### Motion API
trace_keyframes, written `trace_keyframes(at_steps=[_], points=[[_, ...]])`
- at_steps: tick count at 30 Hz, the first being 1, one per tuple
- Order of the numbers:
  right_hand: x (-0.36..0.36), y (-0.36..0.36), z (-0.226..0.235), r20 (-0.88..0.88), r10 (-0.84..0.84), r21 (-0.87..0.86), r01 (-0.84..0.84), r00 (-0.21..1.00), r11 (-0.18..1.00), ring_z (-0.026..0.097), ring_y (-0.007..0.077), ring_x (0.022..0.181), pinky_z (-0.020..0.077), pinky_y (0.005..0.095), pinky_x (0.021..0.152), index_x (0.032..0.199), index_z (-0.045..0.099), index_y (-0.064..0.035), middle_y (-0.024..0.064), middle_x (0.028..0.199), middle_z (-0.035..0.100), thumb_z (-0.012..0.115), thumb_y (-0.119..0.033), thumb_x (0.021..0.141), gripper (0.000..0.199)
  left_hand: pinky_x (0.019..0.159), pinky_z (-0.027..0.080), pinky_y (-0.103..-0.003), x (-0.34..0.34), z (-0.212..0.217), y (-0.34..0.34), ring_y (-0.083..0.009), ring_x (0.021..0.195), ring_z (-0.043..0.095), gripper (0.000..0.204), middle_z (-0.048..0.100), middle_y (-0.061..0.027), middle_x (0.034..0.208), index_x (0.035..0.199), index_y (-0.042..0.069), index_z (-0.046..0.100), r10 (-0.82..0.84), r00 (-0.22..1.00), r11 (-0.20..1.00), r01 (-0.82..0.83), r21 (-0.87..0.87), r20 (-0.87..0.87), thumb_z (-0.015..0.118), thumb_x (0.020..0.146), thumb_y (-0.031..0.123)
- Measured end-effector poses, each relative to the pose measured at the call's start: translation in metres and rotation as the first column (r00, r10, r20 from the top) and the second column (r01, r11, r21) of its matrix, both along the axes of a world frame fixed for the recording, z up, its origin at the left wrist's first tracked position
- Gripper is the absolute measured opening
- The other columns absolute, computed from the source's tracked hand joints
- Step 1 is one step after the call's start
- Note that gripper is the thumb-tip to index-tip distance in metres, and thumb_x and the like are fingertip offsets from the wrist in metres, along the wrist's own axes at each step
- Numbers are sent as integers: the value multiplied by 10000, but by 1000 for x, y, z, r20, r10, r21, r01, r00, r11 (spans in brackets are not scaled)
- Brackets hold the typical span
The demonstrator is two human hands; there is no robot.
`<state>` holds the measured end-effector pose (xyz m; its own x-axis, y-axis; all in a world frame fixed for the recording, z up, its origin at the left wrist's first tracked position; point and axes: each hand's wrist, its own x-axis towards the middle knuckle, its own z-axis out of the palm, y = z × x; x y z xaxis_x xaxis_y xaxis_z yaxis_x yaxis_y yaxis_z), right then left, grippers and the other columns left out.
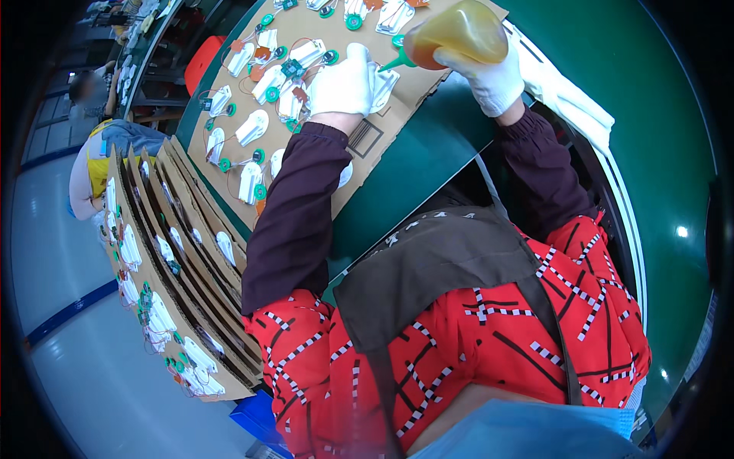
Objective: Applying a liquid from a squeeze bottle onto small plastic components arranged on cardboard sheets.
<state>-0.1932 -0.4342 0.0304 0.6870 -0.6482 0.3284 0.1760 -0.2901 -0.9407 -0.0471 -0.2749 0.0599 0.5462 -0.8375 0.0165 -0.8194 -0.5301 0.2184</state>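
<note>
My left hand (342, 86), in a white glove, is closed on a white plastic part (383, 89) above a cardboard sheet (367, 145). In my gloved right hand (489, 81) is a squeeze bottle (461, 37) of amber liquid, lying tilted with its green nozzle (397, 60) pointing left at the part. Whether the tip touches the part I cannot tell. Around my left hand lie several more white plastic parts (252, 127), with green round pieces (272, 94), thin wires and small circuit boards (292, 68).
The sheet rests on a green table (367, 218). More cardboard sheets (202, 375) with similar parts stand stacked at the left, above a blue bin (260, 419). A white cloth (573, 107) lies at the right. Another person (95, 157) and a red chair (205, 65) are farther left.
</note>
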Motion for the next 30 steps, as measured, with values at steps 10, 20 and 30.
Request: trace_keyframes(at_steps=[10, 20, 30], points=[[13, 11, -4, 146, 118, 140, -139, 982, 980, 561, 175, 1009, 474, 327, 872, 1205, 489, -39, 72, 1113, 583, 807, -93, 668, 627, 632, 503, -385, 0, -3, -3, -313, 668, 640, 484, 637, -162, 719, 1071, 86, 521, -8, 996, 1000, 5, 29, 92, 580, 784, 472], [17, 13, 15, 218, 195, 237, -246, 956, 940, 568, 170, 987, 479, 319, 858, 1177, 504, -41, 70, 1101, 585, 796, -90, 679, 580, 634, 509, -381, 2, -8, -5, -309, 660, 644, 629, 639, -158, 712, 1200, 110, 468, 5, 992, 997, -15, 73, 126, 598, 734, 513], [22, 8, 10, 163, 185, 173, -213, 969, 962, 570, 170, 975, 481, 317, 851, 1162, 510, -42, 68, 1083, 588, 792, -92, 684, 556, 599, 511, -381, 3, -10, -3, -315, 624, 639, 665, 634, -160, 682, 1248, 125, 427, -26, 993, 999, 23, 26, 119, 626, 715, 470]])
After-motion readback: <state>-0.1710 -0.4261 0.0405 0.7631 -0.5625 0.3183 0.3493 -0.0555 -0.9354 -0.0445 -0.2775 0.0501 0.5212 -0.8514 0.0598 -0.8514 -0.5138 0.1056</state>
